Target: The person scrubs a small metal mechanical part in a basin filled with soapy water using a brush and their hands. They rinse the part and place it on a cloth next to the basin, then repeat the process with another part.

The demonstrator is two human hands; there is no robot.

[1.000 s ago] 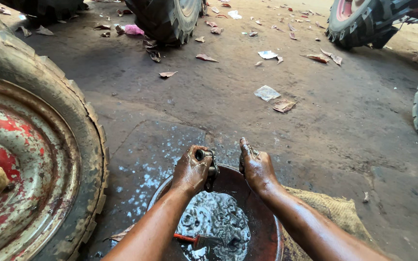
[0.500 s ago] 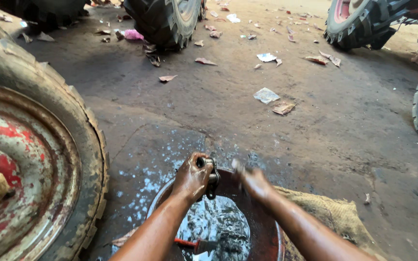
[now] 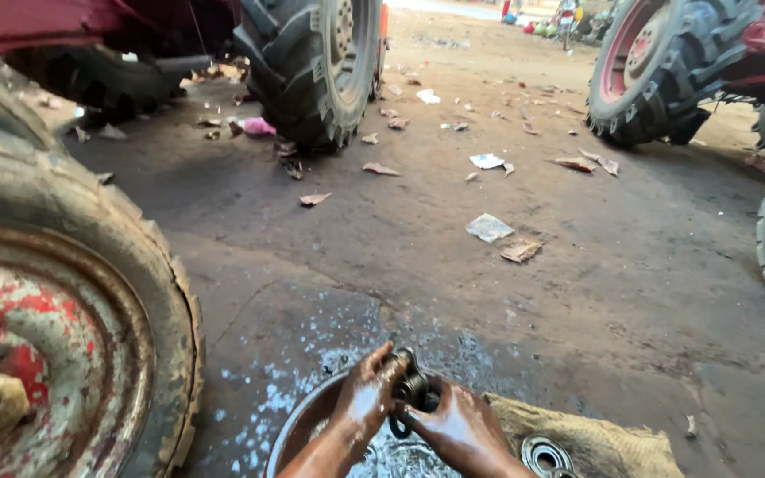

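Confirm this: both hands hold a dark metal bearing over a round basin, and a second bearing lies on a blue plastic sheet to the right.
Not quite. In the head view, the second bearing lies on brown burlap sacking, not blue plastic. Both the left hand and right hand do hold the dark metal bearing over the round basin.

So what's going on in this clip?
A person crouches on an oil-stained concrete floor beside a large muddy tyre with a red rim. The left hand and right hand, both wet and greasy, grip a small dark metal bearing-like part over a round metal basin of liquid. Another metal ring lies on burlap sacking.
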